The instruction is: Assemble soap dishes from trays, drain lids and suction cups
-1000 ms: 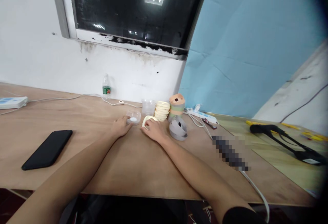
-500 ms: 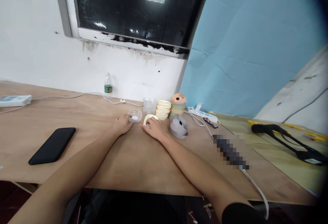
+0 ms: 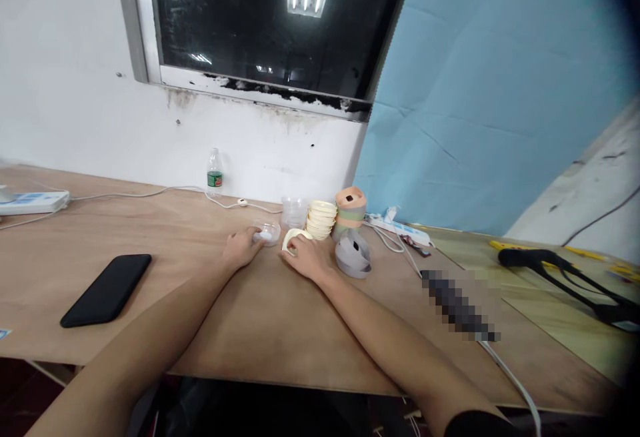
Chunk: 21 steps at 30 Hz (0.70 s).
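A clear plastic container [image 3: 270, 229] with a white round spot in it sits on the table, and the fingers of my left hand [image 3: 241, 249] close on its near left edge. Just to the right, my right hand [image 3: 306, 258] grips a cream-coloured shallow cup [image 3: 290, 236] by its rim, thumb and fingers bent around it. Behind stand a stack of clear containers [image 3: 294, 211] and a stack of cream cups [image 3: 321, 218]. Beside my right hand lies a grey ring-like piece [image 3: 353, 255] with a dark square opening. Some fingertips are hidden.
Peach, grey and green pieces [image 3: 350, 205] are stacked behind the grey one. A black phone [image 3: 106, 289] lies at left. A plastic bottle [image 3: 215, 173], power strips [image 3: 35, 202], white cables and a blurred dark object [image 3: 457, 305] are also on the table [image 3: 280, 330].
The view has tilted slightly, so everything appears a little lower and further right. Both hands stay at the same container and cup.
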Available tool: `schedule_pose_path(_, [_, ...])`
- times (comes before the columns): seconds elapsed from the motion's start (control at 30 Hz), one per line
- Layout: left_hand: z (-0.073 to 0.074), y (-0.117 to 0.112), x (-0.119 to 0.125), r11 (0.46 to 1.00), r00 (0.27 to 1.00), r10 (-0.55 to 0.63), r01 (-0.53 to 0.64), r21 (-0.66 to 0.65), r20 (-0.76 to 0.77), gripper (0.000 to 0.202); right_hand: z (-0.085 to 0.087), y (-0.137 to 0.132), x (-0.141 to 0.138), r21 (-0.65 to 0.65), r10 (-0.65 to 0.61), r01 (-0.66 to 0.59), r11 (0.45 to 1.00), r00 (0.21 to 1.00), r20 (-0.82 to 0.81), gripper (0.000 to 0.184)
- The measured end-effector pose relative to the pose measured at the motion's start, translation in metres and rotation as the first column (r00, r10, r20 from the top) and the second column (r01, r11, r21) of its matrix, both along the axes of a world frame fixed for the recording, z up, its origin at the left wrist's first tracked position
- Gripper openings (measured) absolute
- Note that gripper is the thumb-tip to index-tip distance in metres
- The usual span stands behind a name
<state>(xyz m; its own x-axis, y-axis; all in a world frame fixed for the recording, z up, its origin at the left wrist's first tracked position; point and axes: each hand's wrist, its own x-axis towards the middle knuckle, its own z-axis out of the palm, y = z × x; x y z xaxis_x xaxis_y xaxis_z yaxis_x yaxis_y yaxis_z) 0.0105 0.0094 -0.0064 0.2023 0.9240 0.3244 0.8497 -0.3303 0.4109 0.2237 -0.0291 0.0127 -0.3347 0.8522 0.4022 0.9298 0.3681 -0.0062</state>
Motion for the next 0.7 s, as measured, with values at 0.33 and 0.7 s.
schedule_pose_path(0.33, [0.0019, -0.0017, -0.0019, 1.000, 1.000, 0.020, -0.020, -0.006, -0.012, 0.040, -0.0012, -0.0004, 0.0002, -0.014, -0.009, 0.009, 1.000, 1.000, -0.008, 0.027])
schedule_pose_path(0.7, [-0.0001, 0.0021, -0.0041, 0.999, 0.999, 0.031, -0.031, 0.014, 0.014, 0.043, -0.0023, 0.0016, 0.0030, -0.006, 0.006, -0.006, 1.000, 1.000, -0.008, 0.028])
